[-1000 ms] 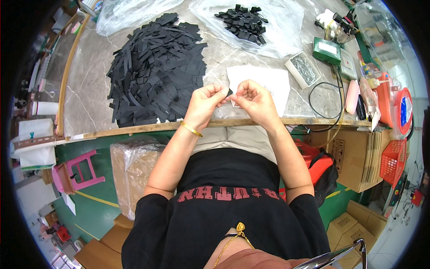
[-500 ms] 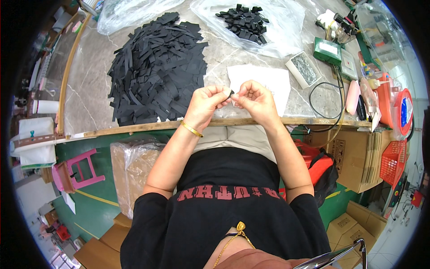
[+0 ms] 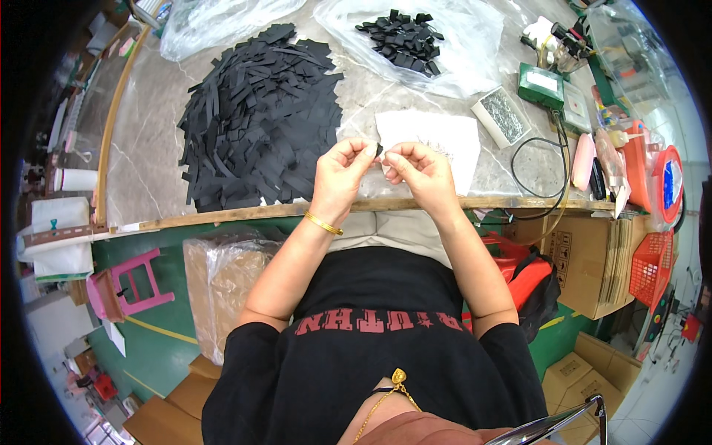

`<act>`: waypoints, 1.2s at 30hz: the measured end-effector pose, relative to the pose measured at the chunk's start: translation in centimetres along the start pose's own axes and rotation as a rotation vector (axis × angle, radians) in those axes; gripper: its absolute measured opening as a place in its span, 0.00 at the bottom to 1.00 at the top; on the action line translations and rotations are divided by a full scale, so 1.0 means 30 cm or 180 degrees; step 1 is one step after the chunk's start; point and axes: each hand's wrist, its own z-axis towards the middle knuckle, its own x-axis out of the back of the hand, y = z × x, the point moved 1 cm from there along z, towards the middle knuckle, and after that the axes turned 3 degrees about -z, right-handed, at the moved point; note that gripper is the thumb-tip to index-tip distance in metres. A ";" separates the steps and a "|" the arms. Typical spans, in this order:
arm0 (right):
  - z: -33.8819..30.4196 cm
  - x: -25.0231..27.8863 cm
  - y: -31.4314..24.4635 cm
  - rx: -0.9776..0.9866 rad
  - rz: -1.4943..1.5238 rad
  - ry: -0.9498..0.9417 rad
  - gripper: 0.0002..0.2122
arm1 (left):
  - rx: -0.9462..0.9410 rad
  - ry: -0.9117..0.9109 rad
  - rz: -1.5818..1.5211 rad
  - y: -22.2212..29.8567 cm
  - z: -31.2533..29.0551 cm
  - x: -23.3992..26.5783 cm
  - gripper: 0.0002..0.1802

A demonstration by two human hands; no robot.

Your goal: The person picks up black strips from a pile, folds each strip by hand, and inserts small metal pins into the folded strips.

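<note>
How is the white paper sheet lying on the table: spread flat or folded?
Spread flat: the white paper sheet lies open on the table.

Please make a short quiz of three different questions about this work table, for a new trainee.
1. True or false: the big pile of black strips lies to the left of the left hand.
2. What lies on the clear plastic bag at the far side?
A. small black pieces
B. red caps
C. white cards
3. Fill in: both hands pinch one small ____ piece.

Key:
1. True
2. A, the small black pieces
3. black; the small black piece sits between the left hand and the right hand.
</note>
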 end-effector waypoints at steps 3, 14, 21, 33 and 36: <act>-0.010 -0.002 -0.003 0.0015 -0.0093 0.0037 0.05 | 0.0121 -0.0178 -0.0193 -0.005 -0.002 0.008 0.08; -0.014 -0.018 0.006 0.0361 -0.0633 0.0299 0.03 | 0.0154 -0.0030 -0.0377 -0.015 -0.003 0.006 0.09; -0.017 -0.021 0.026 0.0403 -0.0434 0.0369 0.03 | 0.0233 -0.0044 -0.0300 -0.009 -0.008 -0.011 0.08; -0.019 0.003 0.044 0.0555 0.0412 0.0244 0.08 | 0.0878 -0.0454 -0.1542 -0.023 -0.016 -0.020 0.08; -0.023 0.005 0.050 0.0577 0.0431 0.0323 0.07 | 0.0891 -0.0477 -0.1502 -0.029 -0.015 -0.025 0.08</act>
